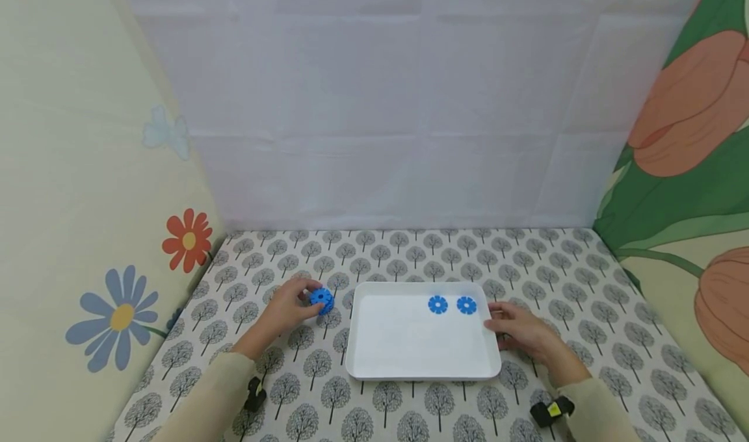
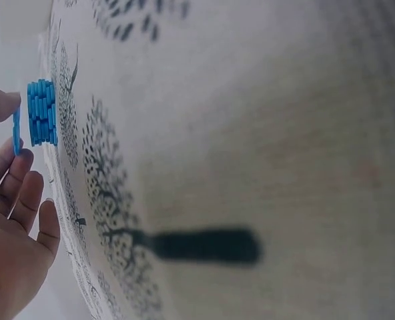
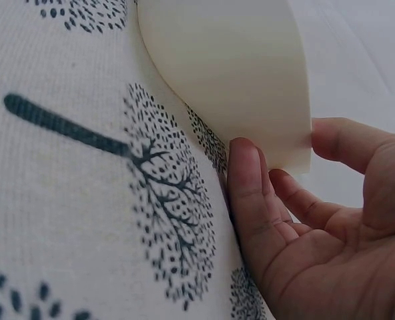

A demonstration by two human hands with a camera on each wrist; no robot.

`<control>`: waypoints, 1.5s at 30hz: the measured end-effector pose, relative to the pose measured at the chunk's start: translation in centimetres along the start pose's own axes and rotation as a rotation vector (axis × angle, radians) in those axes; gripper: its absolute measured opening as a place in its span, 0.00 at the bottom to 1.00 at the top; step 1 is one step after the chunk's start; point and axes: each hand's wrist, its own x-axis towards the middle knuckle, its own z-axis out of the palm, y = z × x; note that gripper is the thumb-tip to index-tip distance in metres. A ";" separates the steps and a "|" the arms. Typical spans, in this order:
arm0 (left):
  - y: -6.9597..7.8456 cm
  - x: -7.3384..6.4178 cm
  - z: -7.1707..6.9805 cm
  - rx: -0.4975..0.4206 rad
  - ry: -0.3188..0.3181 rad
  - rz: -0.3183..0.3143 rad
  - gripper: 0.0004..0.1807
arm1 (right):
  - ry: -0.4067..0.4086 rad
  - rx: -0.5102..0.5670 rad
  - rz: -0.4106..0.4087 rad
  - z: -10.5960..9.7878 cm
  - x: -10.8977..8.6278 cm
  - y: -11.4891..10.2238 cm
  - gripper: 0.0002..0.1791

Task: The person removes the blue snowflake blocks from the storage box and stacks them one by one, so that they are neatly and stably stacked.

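Observation:
Between thumb and fingertips, my left hand point(image 1: 289, 307) pinches a blue interlocking disc point(image 2: 16, 132) with a notched rim. Right beside that disc, a stack of several more blue discs point(image 2: 43, 112) stands on the cloth, left of the tray. My right hand point(image 1: 523, 330) grips the right side of a white rectangular tray point(image 1: 409, 348), thumb at the rim and other fingers along the outer wall. Two blue discs lie flat inside the tray near its far right corner, one point(image 1: 432, 305) to the left of the other point(image 1: 472, 305).
A cloth point(image 1: 316, 390) printed with grey trees covers the table under everything. Behind it hangs a white sheet point(image 1: 380, 104). Flower-printed fabric point(image 1: 52, 188) borders the left side, and similar fabric with large tulips point(image 1: 690, 104) borders the right.

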 end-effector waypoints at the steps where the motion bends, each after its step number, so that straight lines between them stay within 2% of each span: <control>1: 0.0 0.0 0.0 0.001 -0.001 -0.002 0.20 | -0.002 0.000 -0.002 0.0 0.0 0.0 0.33; 4: 0.1 0.0 0.1 0.004 -0.002 -0.010 0.21 | 0.000 0.003 -0.002 0.0 0.0 0.0 0.33; 13: 0.0 0.0 0.2 0.008 -0.007 0.023 0.21 | -0.020 0.011 -0.021 -0.1 -0.2 -0.1 0.32; 27: 0.2 -0.1 0.1 0.029 -0.011 -0.010 0.22 | -0.014 0.012 -0.017 0.0 -0.2 -0.2 0.32; 36: -0.1 0.0 0.2 0.034 -0.016 0.021 0.22 | -0.014 0.011 -0.017 0.0 -0.2 -0.1 0.32; 45: -0.2 -0.1 0.3 0.026 -0.016 0.027 0.21 | 0.000 0.006 0.003 0.1 -0.2 -0.3 0.33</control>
